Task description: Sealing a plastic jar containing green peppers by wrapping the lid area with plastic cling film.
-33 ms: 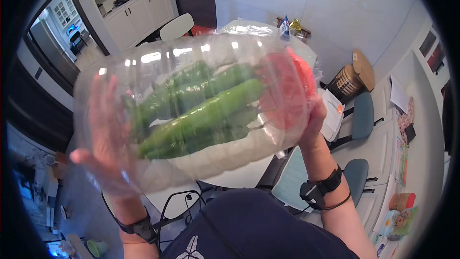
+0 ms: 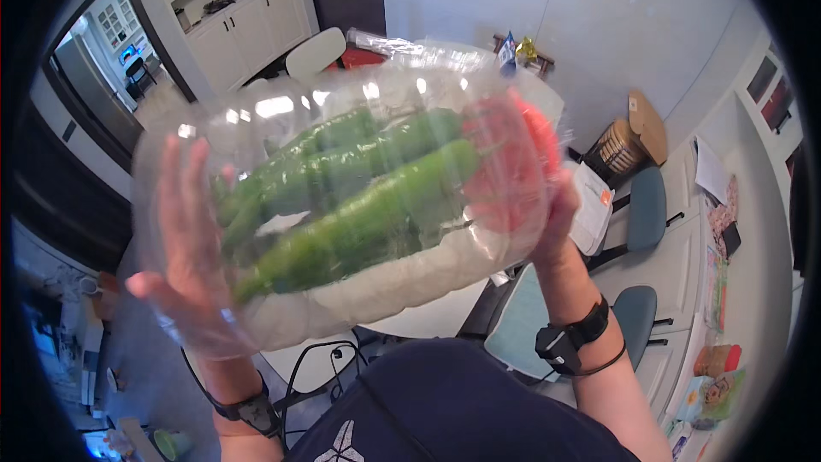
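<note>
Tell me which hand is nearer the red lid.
Right. The right hand is at the outer side of the red lid, its fingers mostly hidden; the left hand is at the opposite end of the clear jar.

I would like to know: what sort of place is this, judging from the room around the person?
Probably a home, perhaps its dining area: there are blue-grey chairs, white cabinets and, beyond the doorway, what looks like a tall grey refrigerator.
</note>
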Motion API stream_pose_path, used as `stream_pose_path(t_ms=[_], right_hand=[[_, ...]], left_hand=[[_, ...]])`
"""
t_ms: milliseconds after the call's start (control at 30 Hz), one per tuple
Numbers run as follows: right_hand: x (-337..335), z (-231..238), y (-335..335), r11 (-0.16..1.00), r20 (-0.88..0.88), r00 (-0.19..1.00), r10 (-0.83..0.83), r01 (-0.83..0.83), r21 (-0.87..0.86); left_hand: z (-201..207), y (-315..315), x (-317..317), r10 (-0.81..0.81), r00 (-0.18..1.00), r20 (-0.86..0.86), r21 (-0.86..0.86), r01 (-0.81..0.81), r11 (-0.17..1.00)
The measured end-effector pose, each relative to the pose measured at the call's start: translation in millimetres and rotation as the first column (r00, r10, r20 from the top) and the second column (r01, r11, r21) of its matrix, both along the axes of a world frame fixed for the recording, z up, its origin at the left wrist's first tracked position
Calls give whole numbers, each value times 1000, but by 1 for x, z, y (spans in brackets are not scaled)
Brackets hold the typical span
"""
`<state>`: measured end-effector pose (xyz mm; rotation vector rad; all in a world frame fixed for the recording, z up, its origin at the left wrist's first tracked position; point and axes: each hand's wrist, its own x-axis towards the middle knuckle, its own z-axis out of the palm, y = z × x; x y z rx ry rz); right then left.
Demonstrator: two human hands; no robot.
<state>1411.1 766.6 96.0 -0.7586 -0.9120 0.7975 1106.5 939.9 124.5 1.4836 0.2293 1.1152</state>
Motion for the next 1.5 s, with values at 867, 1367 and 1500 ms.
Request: stream_pose_path(t_ms=[867, 1367, 1500], right_hand=[[-10, -32, -1, 917, 231, 971, 62, 36, -397], [-17, 33, 11, 993, 387, 919, -79, 109, -54], [-13, 45, 19, 967, 209, 944, -254, 243, 79]], left_hand=[[-120, -18, -26, -174, 978, 111, -779, 194, 596], [-147, -30, 25, -184, 791, 583, -772, 611, 178], [-113, -30, 49, -115, 663, 740, -636, 745, 200]])
